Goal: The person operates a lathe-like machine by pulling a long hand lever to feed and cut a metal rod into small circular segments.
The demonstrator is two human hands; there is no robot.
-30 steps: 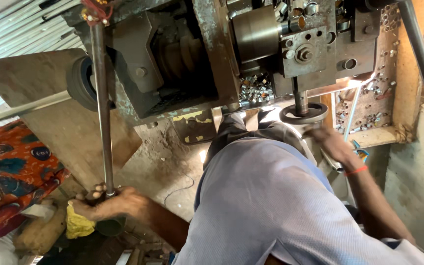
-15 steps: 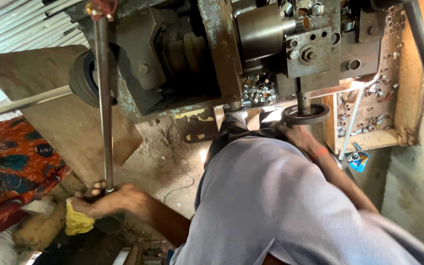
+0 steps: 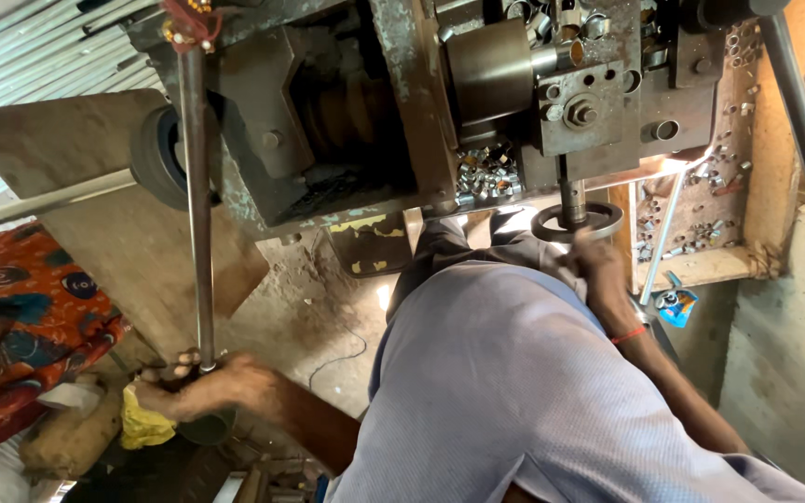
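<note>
Down low, the left grip (image 3: 199, 387) is closed around the foot of the long steel lever (image 3: 199, 214), while the right grip (image 3: 598, 265) holds the round handwheel (image 3: 578, 222) just above it.

Dull grey steel for the long lever rod (image 3: 199, 214), smooth but unpolished. Worn, greasy metal with flaking paint on the machine body (image 3: 402, 112). Dark, smooth metal on the handwheel (image 3: 578, 222). Bright, glossy small metal parts (image 3: 486, 172) heaped below. Matt woven cloth, pale blue, on the shirt (image 3: 505, 391). Rough, bare wood on the board (image 3: 95, 186). Rough, dusty concrete floor (image 3: 314, 307).
</note>
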